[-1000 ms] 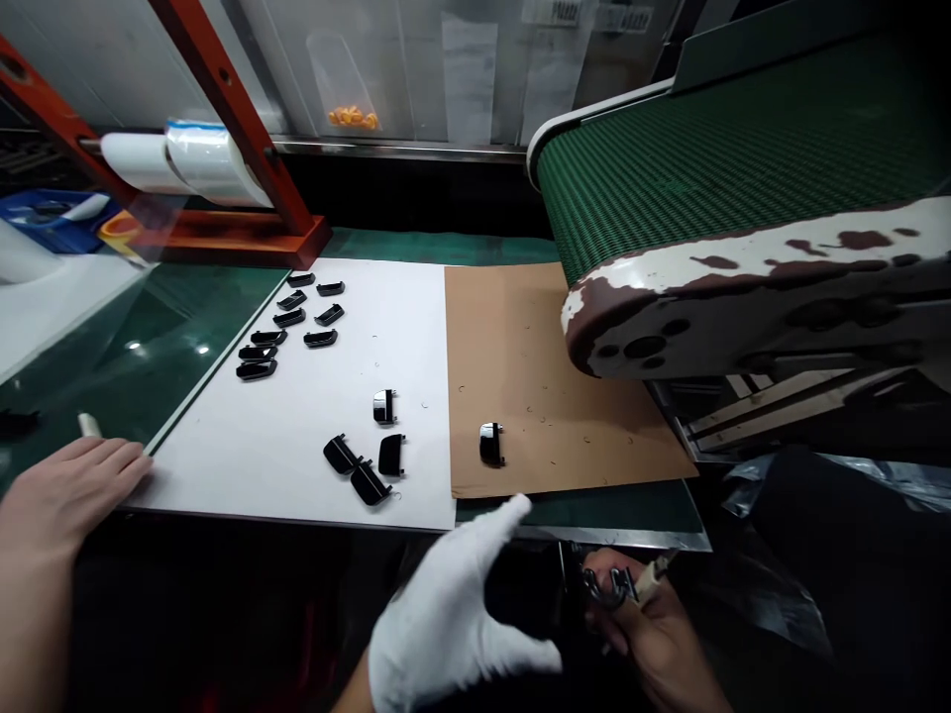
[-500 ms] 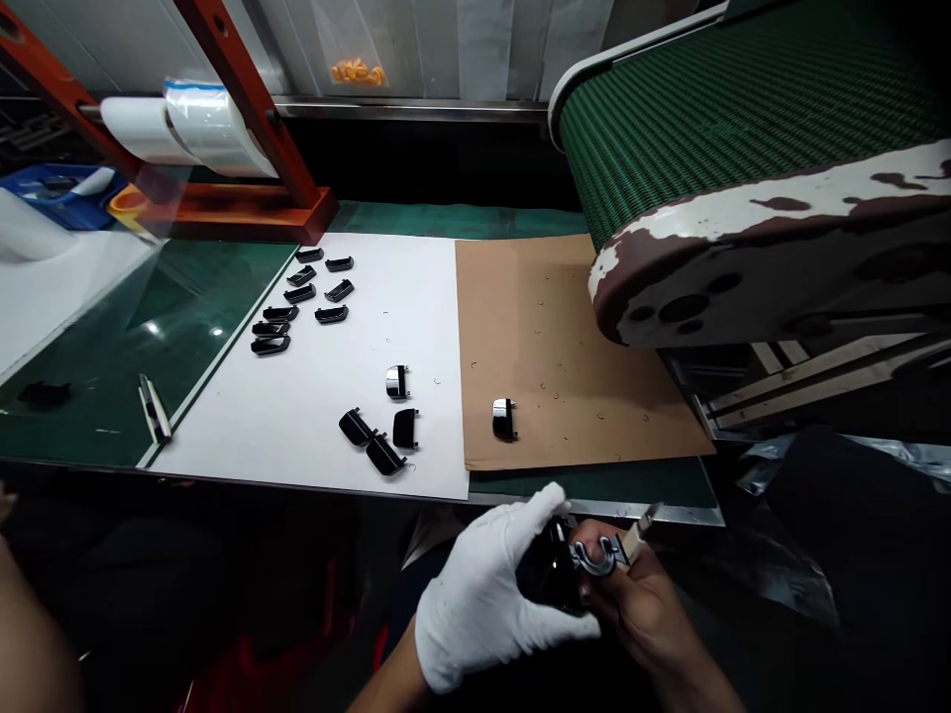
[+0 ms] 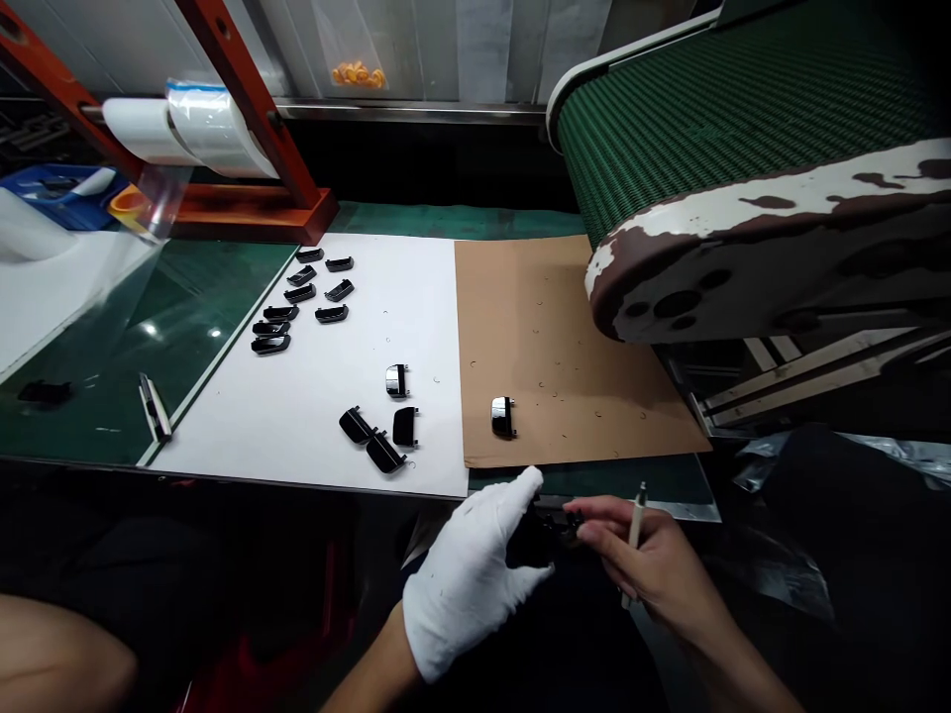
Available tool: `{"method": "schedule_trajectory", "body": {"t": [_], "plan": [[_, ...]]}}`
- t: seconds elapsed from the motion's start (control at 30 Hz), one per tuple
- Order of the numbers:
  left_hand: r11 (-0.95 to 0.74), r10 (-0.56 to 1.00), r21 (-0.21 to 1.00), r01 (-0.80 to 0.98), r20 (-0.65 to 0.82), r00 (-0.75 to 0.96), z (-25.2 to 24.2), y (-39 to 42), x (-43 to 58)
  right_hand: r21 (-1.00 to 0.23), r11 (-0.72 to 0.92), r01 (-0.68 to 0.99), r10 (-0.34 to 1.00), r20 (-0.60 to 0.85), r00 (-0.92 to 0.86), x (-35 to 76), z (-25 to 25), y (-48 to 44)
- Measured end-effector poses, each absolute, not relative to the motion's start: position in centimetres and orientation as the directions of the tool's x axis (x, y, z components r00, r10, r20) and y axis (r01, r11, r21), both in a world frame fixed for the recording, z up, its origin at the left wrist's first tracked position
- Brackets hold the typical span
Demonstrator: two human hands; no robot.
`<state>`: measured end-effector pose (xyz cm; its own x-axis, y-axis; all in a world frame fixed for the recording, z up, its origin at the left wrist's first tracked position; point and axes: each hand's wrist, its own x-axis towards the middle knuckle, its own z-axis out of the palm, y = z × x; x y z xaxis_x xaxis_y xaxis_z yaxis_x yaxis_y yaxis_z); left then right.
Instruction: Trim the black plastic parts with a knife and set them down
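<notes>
In a white glove, my left hand [image 3: 472, 574] grips a dark, glossy black plastic part [image 3: 529, 540] just off the table's front edge. Much of that part is hidden by the glove and shadow. My bare right hand [image 3: 646, 550] holds a slim, pale-handled pen-like tool [image 3: 637, 525] with a metallic tip, tucked across its fingers. Its thumb and forefinger pinch a small dark piece [image 3: 571, 527] beside the black part; whether the two are joined I cannot tell. On the brown cardboard [image 3: 550, 327] ahead lies a similar black part [image 3: 502, 417].
More black parts [image 3: 384, 453] lie on the white sheet [image 3: 416, 297], several toward its far left. A cutter [image 3: 155, 407] rests at left. The green conveyor [image 3: 743, 119] overhangs the right side. A film-roll stand [image 3: 312, 213] stands back left. Someone's bare limb [image 3: 59, 654] is at lower left.
My right hand has moved outward from the left glove, its fingers now extended in a pinch. The pen-like tool has turned more upright. The glove has shifted slightly left.
</notes>
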<state>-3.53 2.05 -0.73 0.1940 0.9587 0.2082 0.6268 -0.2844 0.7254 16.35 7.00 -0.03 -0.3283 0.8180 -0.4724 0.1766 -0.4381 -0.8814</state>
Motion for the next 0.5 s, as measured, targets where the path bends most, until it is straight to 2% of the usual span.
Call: {"method": "schedule_trajectory", "body": {"t": [0.1,0.23,0.33,0.5], "plan": [[-0.323,0.946,0.674,0.664,0.240,0.216,-1.1,2.0,-3.6,-0.857,-0.396,0.330,0.818,-0.492,-0.297,15.7,0.7,7.1],[-0.349,0.936,0.628,0.695,0.275,0.222,-1.5,1.9,-3.5,-0.838,-0.336,0.431,0.834,-0.477,-0.278,15.2,1.4,7.3],[-0.376,0.924,0.601,0.705,0.301,0.236,-1.6,1.9,-3.6,-0.829,-0.366,0.423,0.799,-0.513,-0.314,15.0,1.9,7.5],[-0.381,0.922,0.590,0.712,0.302,0.243,-1.7,1.4,-3.9,-0.811,-0.502,0.302,0.705,-0.585,-0.399,15.0,1.9,7.6]]}}
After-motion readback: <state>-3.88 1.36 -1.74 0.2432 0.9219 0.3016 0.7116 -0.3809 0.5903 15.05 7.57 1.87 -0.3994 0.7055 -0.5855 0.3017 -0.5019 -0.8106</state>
